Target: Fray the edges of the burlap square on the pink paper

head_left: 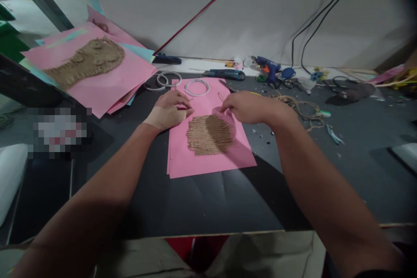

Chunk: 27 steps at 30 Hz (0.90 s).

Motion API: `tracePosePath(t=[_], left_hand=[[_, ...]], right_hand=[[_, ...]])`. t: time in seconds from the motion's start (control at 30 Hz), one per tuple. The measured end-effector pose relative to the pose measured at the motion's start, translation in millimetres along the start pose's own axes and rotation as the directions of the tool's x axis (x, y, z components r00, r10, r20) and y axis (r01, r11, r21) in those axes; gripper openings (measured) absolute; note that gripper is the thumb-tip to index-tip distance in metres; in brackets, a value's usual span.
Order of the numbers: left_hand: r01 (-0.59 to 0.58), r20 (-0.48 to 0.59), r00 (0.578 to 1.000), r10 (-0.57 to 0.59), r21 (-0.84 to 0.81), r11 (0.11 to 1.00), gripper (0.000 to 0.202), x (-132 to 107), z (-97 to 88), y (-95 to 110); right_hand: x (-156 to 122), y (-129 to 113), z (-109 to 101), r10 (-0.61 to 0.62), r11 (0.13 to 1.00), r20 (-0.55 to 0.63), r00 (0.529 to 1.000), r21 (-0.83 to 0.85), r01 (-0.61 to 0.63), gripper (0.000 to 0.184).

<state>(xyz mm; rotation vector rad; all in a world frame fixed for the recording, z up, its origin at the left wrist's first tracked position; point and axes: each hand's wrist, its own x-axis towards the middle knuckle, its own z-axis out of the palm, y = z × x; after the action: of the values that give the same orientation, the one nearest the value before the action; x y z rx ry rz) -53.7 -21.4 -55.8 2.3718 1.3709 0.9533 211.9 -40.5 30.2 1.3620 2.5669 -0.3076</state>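
Observation:
A pink paper sheet lies on the dark table with a patch of glued jute strands in its middle. My left hand rests on the sheet's upper left, fingers curled and pinched together near a thin strand. My right hand sits at the patch's upper right edge, fingers bent down and pinched on what looks like a thin strand or stick; what it grips is too small to name. A white tape ring lies on the sheet just beyond both hands.
Pink sheets carrying a larger jute piece lie at the back left. Two more rings, a utility knife, a blue glue gun, loose jute twine and cables crowd the back and right.

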Motion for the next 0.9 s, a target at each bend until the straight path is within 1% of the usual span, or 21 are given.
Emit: tracePosePath(t=[0.1, 0.2, 0.27, 0.33, 0.43, 0.57, 0.67, 0.8, 0.9], left_hand=[[-0.004, -0.043, 0.999, 0.005, 0.016, 1.0, 0.008, 0, 0.7, -1], [-0.012, -0.054, 0.998, 0.013, 0.023, 1.0, 0.009, -1, 1.4, -2], [-0.016, -0.048, 0.999, 0.017, 0.021, 1.0, 0.009, 0, 1.6, -2], [-0.009, -0.036, 0.999, 0.01, 0.027, 1.0, 0.009, 0, 1.4, -1], [0.009, -0.013, 1.0, -0.008, 0.035, 0.999, 0.007, 1, 0.7, 0], [0.011, -0.005, 1.0, -0.01, 0.023, 1.0, 0.006, 1, 0.1, 0], [0.008, -0.003, 1.0, -0.008, 0.023, 1.0, 0.005, 1, 0.8, -1], [-0.003, -0.004, 1.0, 0.003, 0.029, 1.0, 0.004, 1, 1.5, -3], [-0.001, 0.016, 1.0, 0.001, 0.032, 0.999, 0.003, 2, 0.7, -4]], right_hand=[[3, -4, 2, -0.018, 1.0, -0.05, 0.999, 0.005, 0.018, 0.055], [8, -9, 6, -0.107, 0.993, -0.097, 0.99, 0.035, 0.111, 0.052], [12, -11, 10, -0.144, 0.987, -0.114, 0.983, 0.049, 0.15, 0.048], [15, -10, 14, -0.139, 0.987, -0.139, 0.98, 0.056, 0.148, 0.047], [17, -8, 17, -0.108, 0.99, -0.172, 0.979, 0.067, 0.121, 0.05], [17, -5, 18, -0.114, 0.988, -0.137, 0.984, 0.087, 0.127, 0.047], [18, -3, 19, -0.128, 0.985, -0.142, 0.981, 0.096, 0.143, 0.048], [18, -2, 20, -0.123, 0.982, -0.166, 0.978, 0.119, 0.144, 0.041], [17, -4, 19, -0.109, 0.984, -0.17, 0.979, 0.124, 0.131, 0.035]])
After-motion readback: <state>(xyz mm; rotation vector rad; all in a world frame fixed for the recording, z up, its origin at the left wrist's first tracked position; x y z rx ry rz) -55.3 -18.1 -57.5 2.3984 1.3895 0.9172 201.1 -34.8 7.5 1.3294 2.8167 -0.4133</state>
